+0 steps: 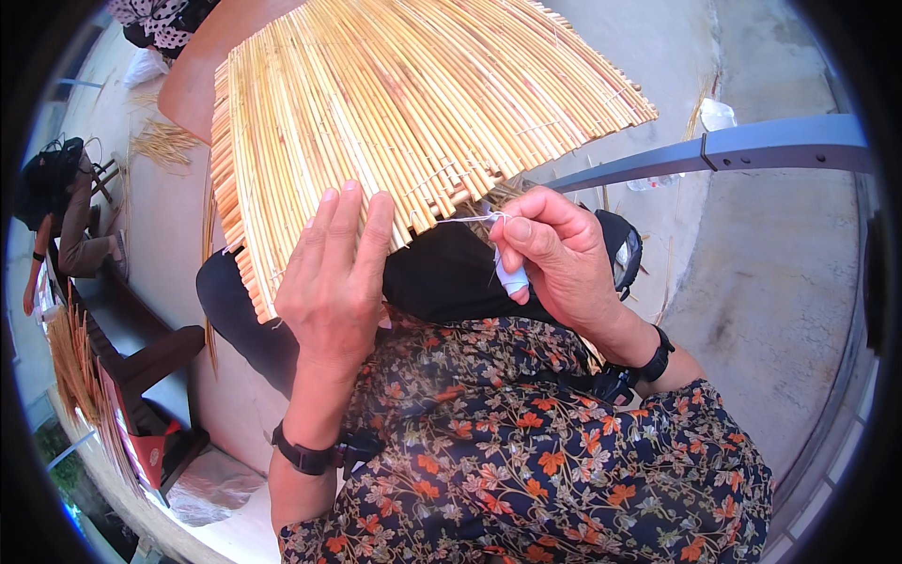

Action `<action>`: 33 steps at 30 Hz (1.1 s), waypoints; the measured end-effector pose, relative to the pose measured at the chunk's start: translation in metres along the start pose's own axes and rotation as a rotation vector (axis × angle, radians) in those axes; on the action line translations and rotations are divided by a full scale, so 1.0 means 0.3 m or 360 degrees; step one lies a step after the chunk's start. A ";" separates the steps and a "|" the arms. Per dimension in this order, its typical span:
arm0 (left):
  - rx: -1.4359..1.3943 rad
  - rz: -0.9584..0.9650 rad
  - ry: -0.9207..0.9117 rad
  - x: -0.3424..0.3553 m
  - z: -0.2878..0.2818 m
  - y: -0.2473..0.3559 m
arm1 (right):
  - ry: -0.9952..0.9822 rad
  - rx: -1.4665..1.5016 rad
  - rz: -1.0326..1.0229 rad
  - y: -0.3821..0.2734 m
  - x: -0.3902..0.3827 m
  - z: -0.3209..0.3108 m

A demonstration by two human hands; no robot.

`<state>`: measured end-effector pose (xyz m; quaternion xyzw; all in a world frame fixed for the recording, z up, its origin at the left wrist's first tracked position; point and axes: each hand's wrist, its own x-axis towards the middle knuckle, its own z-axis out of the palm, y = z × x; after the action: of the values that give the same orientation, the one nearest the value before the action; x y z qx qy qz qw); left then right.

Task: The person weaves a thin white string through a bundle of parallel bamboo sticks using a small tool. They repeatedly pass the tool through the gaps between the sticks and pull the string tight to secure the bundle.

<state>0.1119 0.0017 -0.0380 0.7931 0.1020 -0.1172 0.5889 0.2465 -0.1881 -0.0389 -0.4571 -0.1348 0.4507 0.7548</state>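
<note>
A mat of straight yellow reed stalks [376, 103], bound side by side with thread, spreads in front of me and overhangs my lap. My left hand [334, 277] lies on its near edge, fingers stretched out flat over the stalks. To the right of the near edge, my right hand [554, 249] pinches a thin white thread [470, 219] between thumb and forefinger. The thread runs taut from the mat's edge to those fingertips. One finger of the right hand wears a pale wrapping [511, 278]. What lies under the mat is mostly hidden.
A blue-grey metal bar [705, 153] crosses at the right. Behind the mat is a brown board [193, 89]. Loose stalks [162, 141] lie on the floor, and a bundle of stalks [73, 362] stands by a dark chair [141, 348] at left. Another person [80, 211] sits far left.
</note>
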 end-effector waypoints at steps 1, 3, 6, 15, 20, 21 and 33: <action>-0.0019 -0.0001 -0.0001 -0.001 0.006 -0.014 | 0.0035 -0.0019 0.0034 -0.006 0.004 0.018; -0.0057 -0.0004 0.0000 -0.004 0.015 -0.042 | 0.0105 -0.0056 0.0103 -0.009 0.018 0.059; -0.0121 -0.0025 0.0029 -0.002 0.013 -0.045 | 0.0057 -0.0333 0.0011 -0.005 0.044 0.077; -0.0298 -0.0037 0.0075 -0.037 -0.008 0.016 | -0.0215 -0.1215 -0.0365 -0.008 -0.010 0.034; -0.0367 -0.0052 0.0061 -0.105 0.045 0.054 | -0.0186 -0.1227 -0.0224 -0.009 -0.028 0.039; -0.0380 -0.0055 0.0059 -0.103 0.057 0.060 | -0.0160 -0.1052 -0.0033 -0.018 -0.030 0.046; -0.0469 -0.0111 0.0077 -0.062 0.080 0.045 | -0.0415 -0.1265 0.0204 -0.035 -0.054 0.043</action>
<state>0.0966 -0.0257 -0.0267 0.6967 0.1596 -0.1021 0.6919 0.2354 -0.1957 -0.0199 -0.6593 -0.3638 0.4638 0.4668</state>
